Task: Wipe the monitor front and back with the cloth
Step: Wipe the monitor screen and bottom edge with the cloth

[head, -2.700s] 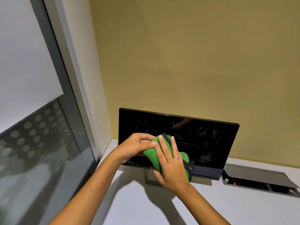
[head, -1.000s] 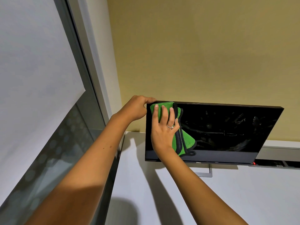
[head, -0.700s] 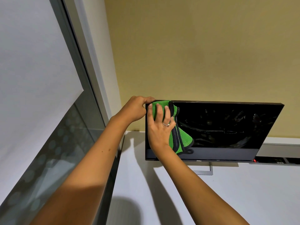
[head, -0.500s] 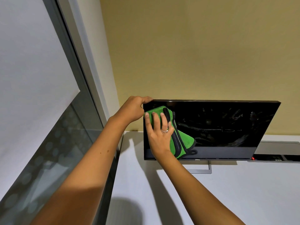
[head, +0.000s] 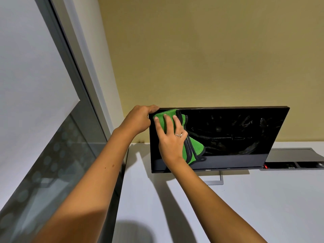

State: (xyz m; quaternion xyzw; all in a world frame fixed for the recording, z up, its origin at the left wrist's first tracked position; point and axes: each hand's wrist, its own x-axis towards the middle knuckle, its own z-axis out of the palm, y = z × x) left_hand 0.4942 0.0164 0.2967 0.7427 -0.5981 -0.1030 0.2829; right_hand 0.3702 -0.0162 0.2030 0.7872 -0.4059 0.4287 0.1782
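Mustard-yellow wall [head: 210,50] fills the upper right of the frame, with a window frame [head: 73,71] running down the upper left and a pale counter [head: 245,199] below. On that counter, right of centre, stands the monitor [head: 236,137], its dark screen showing smears across the middle and right. To do this step well, the wiping should probably run in overlapping passes from the upper left corner toward the right edge, with even, light pressure so the panel does not rock on its stand [head: 217,179], before the back is tackled. The left hand [head: 140,120] seems placed for exactly that: its grip curls over the top left corner of the monitor, fingers going behind the edge, steadying it. The right hand [head: 171,137] lies nearly flat, fingers straight and slightly spread, pressing the green cloth [head: 191,148] against the upper left of the screen; the cloth's loose end hangs below the palm.
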